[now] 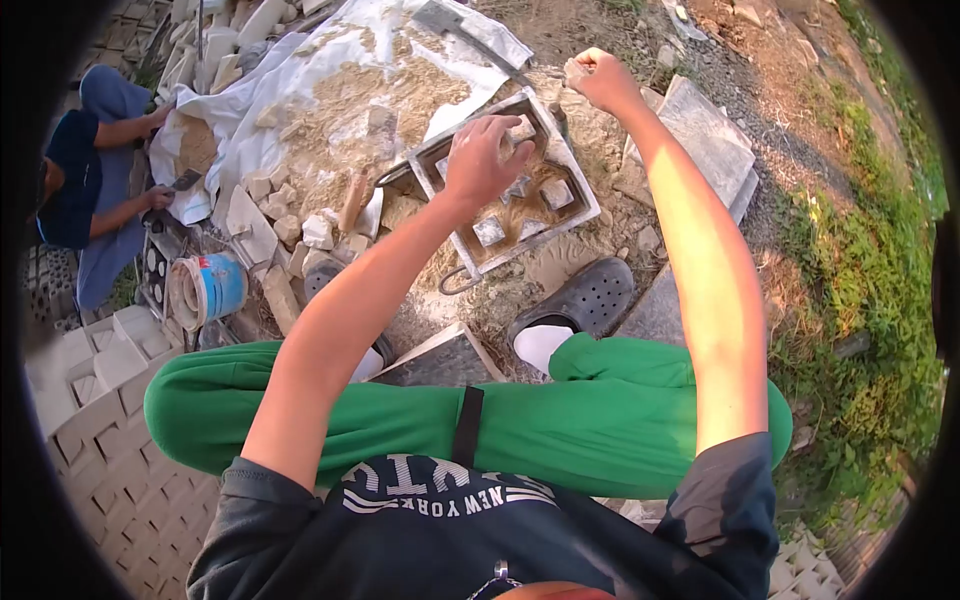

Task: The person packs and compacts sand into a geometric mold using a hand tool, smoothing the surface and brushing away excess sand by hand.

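Observation:
A square metal mould [587, 207] lies on the sandy ground in front of my feet, with pale blocks and a star shape inside it. Over its upper left part is my left hand [487, 158], fingers spread and curved, with nothing seen in them. My right hand [600, 80] is raised beyond the mould's upper right corner, its fingers curled together; what they hold, if anything, is hidden. A wire loop handle [460, 281] sticks out at the mould's lower left side.
A sand heap [350, 110] on white sheeting carries a flat tool [470, 35]. Left of the mould are a trowel [368, 212], broken stones and a blue bucket [210, 288]. At far left a co-worker [75, 185] crouches. Grey slabs [695, 140] lie right.

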A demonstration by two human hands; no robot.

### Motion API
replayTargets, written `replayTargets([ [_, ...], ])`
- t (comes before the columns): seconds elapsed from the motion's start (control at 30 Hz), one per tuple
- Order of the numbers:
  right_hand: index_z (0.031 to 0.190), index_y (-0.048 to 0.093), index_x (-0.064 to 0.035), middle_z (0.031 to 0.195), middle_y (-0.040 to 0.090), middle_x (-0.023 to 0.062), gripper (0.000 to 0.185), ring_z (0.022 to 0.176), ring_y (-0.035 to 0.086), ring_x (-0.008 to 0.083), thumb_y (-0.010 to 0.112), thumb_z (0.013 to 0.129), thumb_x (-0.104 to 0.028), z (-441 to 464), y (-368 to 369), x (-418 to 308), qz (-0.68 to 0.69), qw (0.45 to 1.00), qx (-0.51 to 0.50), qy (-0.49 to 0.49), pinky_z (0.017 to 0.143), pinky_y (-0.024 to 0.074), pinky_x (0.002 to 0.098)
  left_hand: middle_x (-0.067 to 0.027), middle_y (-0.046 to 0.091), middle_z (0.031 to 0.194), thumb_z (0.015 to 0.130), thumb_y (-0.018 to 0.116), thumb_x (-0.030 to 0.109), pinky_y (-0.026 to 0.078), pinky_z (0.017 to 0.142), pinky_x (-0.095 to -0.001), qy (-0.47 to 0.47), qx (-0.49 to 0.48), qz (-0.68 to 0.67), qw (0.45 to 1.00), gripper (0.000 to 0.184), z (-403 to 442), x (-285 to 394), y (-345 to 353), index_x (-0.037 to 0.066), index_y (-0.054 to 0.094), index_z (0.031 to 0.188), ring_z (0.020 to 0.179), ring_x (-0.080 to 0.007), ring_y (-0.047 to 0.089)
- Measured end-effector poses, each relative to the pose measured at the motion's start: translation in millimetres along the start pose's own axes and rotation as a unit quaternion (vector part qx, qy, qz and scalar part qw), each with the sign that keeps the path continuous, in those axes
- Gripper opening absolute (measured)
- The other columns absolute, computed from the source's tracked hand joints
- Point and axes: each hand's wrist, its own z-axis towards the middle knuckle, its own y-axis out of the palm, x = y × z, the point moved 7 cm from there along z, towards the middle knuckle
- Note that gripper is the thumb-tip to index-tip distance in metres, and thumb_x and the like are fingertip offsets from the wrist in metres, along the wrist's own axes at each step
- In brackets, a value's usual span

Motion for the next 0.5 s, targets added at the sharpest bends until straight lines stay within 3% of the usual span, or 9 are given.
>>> replayTargets([
  [0.2, 0.116, 0.066, -0.0098, 0.113, 0.068, 0.0162, 0.047, 0.105, 0.065, 0.0305, 0.071, 0.073, -0.028, 41.0, 119.4, -143.0, -0.028, 0.981, -0.161, -0.101, 0.092, 0.0508, 0.0365, -0.0088, 0.065, 0.11, 0.085, 0.07, 0.022, 0.042, 0.099, -0.0417, -0.004, 0.072, 0.045, 0.996, 0.027, -67.1, -43.4, -54.3, 0.01, 0.065, 0.109, 0.11, -0.03, 0.058],
  [0.27, 0.12, 0.065, -0.0099, 0.113, 0.069, 0.0153, 0.049, 0.106, 0.065, 0.0308, 0.071, 0.076, -0.029, 36.7, 166.6, -165.7, 0.101, 0.976, -0.16, -0.109, 0.094, 0.0502, 0.0368, -0.0089, 0.065, 0.111, 0.085, 0.07, 0.021, 0.042, 0.099, -0.0418, -0.026, 0.089, 0.059, 0.994, 0.026, -84.0, -69.0, -69.5, 0.01, 0.065, 0.109, 0.111, -0.0299, 0.057],
  [0.33, 0.123, 0.064, -0.0093, 0.112, 0.068, 0.0161, 0.049, 0.106, 0.065, 0.0315, 0.068, 0.079, -0.03, 24.4, 199.8, -188.0, 0.042, 0.98, -0.055, -0.188, 0.096, 0.0495, 0.0382, -0.01, 0.062, 0.117, 0.086, 0.069, 0.018, 0.042, 0.099, -0.0418, -0.155, 0.119, 0.077, 0.978, 0.03, -102.8, -114.7, -85.3, 0.01, 0.063, 0.114, 0.114, -0.0303, 0.055],
  [0.37, 0.122, 0.063, -0.0077, 0.109, 0.068, 0.0184, 0.046, 0.105, 0.065, 0.032, 0.065, 0.081, -0.029, 8.1, 206.0, -199.6, 0.029, 0.979, -0.046, -0.195, 0.096, 0.0495, 0.0389, -0.01, 0.062, 0.117, 0.086, 0.069, 0.018, 0.042, 0.099, -0.0418, -0.162, 0.124, 0.077, 0.976, 0.03, -110.0, -136.3, -88.4, 0.01, 0.063, 0.114, 0.114, -0.0303, 0.055],
  [0.43, 0.113, 0.067, -0.0057, 0.104, 0.069, 0.0215, 0.038, 0.101, 0.066, 0.0335, 0.062, 0.081, -0.027, -15.1, 233.2, -206.6, 0.1, 0.979, -0.149, -0.098, 0.092, 0.0509, 0.0392, -0.0146, 0.06, 0.118, 0.086, 0.068, 0.024, 0.041, 0.098, -0.0416, -0.264, 0.148, 0.13, 0.944, 0.03, -127.9, -189.4, -97.9, 0.011, 0.062, 0.113, 0.114, -0.0311, 0.054],
  [0.5, 0.101, 0.07, -0.0025, 0.084, 0.072, 0.0166, 0.027, 0.074, 0.072, 0.0244, 0.059, 0.084, -0.021, -34.8, 278.2, -202.0, 0.151, 0.955, -0.245, -0.072, 0.074, 0.0565, 0.0347, -0.0164, 0.059, 0.12, 0.086, 0.067, 0.028, 0.041, 0.098, -0.0416, -0.306, 0.106, 0.188, 0.927, 0.033, -129.5, -212.1, -101.7, 0.011, 0.062, 0.114, 0.116, -0.033, 0.053],
])
